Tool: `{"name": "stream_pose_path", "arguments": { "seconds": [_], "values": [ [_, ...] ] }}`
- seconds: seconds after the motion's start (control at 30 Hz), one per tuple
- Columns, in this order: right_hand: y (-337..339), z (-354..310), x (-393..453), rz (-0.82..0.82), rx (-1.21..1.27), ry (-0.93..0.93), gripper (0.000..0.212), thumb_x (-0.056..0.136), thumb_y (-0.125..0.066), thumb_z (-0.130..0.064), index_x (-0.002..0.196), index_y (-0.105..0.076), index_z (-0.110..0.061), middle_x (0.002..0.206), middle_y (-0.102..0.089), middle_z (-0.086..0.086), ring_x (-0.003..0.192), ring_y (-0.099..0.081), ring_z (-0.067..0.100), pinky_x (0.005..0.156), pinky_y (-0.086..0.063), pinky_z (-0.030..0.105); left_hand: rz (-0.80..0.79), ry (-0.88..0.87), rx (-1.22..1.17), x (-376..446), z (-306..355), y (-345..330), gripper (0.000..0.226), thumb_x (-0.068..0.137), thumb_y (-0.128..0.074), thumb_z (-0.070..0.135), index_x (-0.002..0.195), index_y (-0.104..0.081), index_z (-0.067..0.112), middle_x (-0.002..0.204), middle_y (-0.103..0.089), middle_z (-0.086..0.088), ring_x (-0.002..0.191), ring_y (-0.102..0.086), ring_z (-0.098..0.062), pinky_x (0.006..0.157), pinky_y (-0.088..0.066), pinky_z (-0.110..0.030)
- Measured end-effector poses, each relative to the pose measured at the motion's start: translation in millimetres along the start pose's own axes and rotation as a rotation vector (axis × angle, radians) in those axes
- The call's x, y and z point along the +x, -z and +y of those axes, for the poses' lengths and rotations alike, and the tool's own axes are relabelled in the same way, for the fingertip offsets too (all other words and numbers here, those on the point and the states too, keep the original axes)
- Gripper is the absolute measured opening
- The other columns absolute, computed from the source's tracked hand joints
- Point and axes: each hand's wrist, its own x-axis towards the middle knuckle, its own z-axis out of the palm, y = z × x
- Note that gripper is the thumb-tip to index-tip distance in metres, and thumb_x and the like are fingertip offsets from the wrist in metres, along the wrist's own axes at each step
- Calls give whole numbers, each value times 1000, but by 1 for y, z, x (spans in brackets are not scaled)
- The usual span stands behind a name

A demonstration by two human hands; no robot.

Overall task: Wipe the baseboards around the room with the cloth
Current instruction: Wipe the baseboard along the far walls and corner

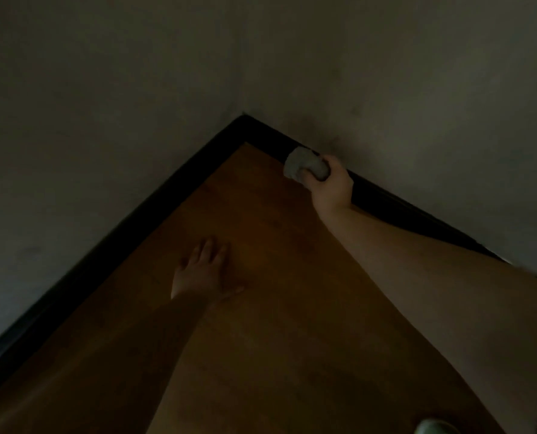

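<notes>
A dark baseboard (154, 211) runs along two walls and meets in a corner at the top middle. My right hand (331, 186) is closed around a bunched grey cloth (301, 164), which presses against the right-hand stretch of baseboard (392, 205) a little way from the corner. My left hand (203, 270) lies flat on the wooden floor with its fingers spread, holding nothing, between the two baseboards.
The brown wooden floor (260, 339) fills the lower view. Pale walls (104, 104) rise above both baseboards. The room is dim. A small light object (433, 427) shows at the bottom right edge.
</notes>
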Motion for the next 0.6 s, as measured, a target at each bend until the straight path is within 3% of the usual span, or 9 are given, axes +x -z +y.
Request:
{"name": "stream_pose_path", "arguments": {
  "seconds": [0.23, 0.47, 0.6],
  "values": [
    [-69, -28, 36, -34, 101, -17, 40, 88, -68, -17, 126, -56, -13, 118, -58, 3, 107, -54, 16, 84, -42, 23, 91, -100, -36, 20, 3, 12, 113, 76, -55, 81, 154, 16, 42, 166, 15, 5, 153, 5, -23, 119, -17, -53],
    [-127, -50, 80, 15, 172, -51, 41, 90, -66, -21, 127, -54, -10, 119, -58, 5, 104, -54, 15, 85, -40, 20, -17, -91, -57, 44, -9, 5, 123, 73, -58, 83, 155, 18, 34, 163, 28, 4, 151, 19, -22, 121, -1, -59],
    [-155, -60, 88, 17, 185, -77, 39, 88, -68, -20, 123, -56, -9, 120, -59, 10, 108, -57, 22, 88, -45, 26, -33, -82, -93, 41, -6, 9, 124, 74, -64, 77, 155, 20, 35, 162, 29, 3, 151, 20, -24, 120, 0, -61]
  ]
}}
